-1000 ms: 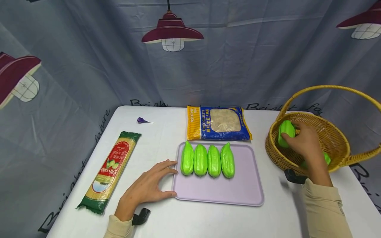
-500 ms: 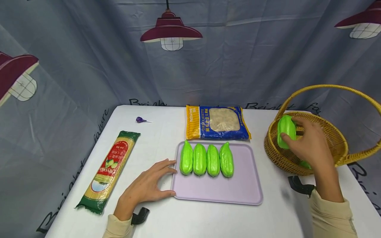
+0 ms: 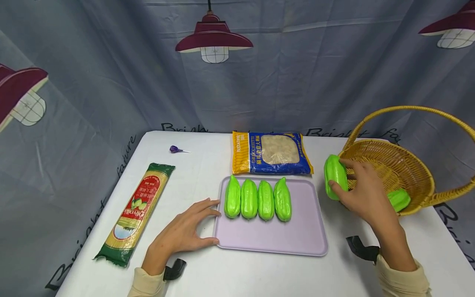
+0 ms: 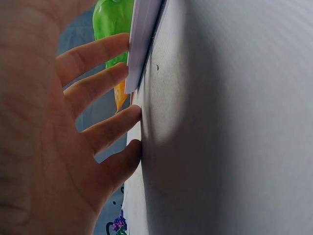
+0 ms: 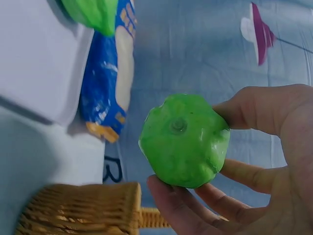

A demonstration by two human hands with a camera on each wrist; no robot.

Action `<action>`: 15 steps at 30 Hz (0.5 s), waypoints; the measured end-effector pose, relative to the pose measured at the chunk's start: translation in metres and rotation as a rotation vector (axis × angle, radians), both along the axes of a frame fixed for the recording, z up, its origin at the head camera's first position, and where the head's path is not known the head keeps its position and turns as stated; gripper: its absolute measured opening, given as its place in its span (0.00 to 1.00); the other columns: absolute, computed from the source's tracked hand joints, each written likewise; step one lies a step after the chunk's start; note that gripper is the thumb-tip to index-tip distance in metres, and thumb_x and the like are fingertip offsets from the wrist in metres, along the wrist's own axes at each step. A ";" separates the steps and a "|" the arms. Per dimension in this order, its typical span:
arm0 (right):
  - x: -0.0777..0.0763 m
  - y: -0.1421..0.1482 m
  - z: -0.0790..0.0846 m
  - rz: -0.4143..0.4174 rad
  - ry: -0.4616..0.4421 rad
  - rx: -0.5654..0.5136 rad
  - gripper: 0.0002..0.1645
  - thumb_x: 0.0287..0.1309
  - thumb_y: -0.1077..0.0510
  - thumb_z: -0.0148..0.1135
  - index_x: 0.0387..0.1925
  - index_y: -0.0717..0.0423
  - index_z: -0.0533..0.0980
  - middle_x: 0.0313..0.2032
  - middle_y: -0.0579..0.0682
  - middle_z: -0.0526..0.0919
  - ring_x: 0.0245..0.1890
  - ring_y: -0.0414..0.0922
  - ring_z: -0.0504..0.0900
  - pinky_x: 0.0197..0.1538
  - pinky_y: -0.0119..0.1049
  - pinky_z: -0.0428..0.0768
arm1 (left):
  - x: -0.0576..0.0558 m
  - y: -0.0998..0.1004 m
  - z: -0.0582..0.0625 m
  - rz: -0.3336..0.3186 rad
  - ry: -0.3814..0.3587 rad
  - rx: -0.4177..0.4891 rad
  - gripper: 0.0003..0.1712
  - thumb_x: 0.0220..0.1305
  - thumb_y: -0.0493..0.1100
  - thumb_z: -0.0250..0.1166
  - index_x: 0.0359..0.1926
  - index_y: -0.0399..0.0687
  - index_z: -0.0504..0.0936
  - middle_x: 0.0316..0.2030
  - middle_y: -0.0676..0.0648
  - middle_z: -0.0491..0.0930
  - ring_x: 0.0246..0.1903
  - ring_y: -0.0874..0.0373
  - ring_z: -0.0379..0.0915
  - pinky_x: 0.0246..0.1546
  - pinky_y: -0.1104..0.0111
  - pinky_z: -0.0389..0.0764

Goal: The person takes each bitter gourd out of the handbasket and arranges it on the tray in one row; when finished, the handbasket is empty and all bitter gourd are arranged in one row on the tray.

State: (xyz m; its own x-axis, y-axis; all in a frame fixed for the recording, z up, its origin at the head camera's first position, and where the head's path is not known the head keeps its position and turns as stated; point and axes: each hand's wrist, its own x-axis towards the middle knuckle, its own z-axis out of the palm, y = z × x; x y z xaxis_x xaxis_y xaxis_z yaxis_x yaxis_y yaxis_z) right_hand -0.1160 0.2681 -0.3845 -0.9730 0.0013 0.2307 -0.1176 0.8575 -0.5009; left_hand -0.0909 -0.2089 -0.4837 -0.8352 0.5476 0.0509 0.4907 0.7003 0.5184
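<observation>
My right hand (image 3: 365, 187) grips a bright green ribbed gourd (image 3: 335, 177) between thumb and fingers, just left of the basket's rim. In the right wrist view the gourd (image 5: 183, 142) shows its lobed end with a small nub. A wicker basket (image 3: 419, 165) with a tall handle holds another green gourd (image 3: 399, 200). With fingers spread, my left hand (image 3: 183, 233) touches the left edge of a pale purple tray (image 3: 304, 231). In the left wrist view, fingertips (image 4: 122, 44) lie against the tray's side. Several green gourds (image 3: 249, 199) stand upright in a row on the tray.
Behind the tray lies a blue and yellow pasta bag (image 3: 272, 153). A green-ended spaghetti packet (image 3: 137, 214) lies slanted at the left, with a small purple-headed pointed item (image 3: 176, 149) beyond it. A grey printed curtain (image 3: 308, 82) borders the white table (image 3: 200, 276).
My right hand has lifted the gourd out of the basket and carried it left past the rim. The gourd left in the basket now shows more fully. My left hand stays at the tray's edge.
</observation>
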 end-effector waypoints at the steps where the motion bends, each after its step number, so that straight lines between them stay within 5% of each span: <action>1: 0.001 -0.003 -0.002 0.001 -0.003 -0.003 0.44 0.61 0.54 0.76 0.72 0.68 0.70 0.60 0.75 0.71 0.55 0.71 0.76 0.43 0.58 0.79 | 0.000 0.000 0.000 -0.001 0.000 0.000 0.37 0.58 0.69 0.79 0.65 0.64 0.83 0.80 0.58 0.66 0.81 0.48 0.59 0.76 0.44 0.72; 15: 0.008 -0.028 -0.029 0.068 -0.045 -0.021 0.44 0.59 0.56 0.78 0.71 0.68 0.71 0.58 0.74 0.73 0.50 0.68 0.80 0.44 0.62 0.83 | 0.000 0.000 0.000 0.000 -0.009 -0.006 0.37 0.57 0.69 0.79 0.65 0.64 0.83 0.80 0.59 0.65 0.81 0.48 0.58 0.76 0.45 0.71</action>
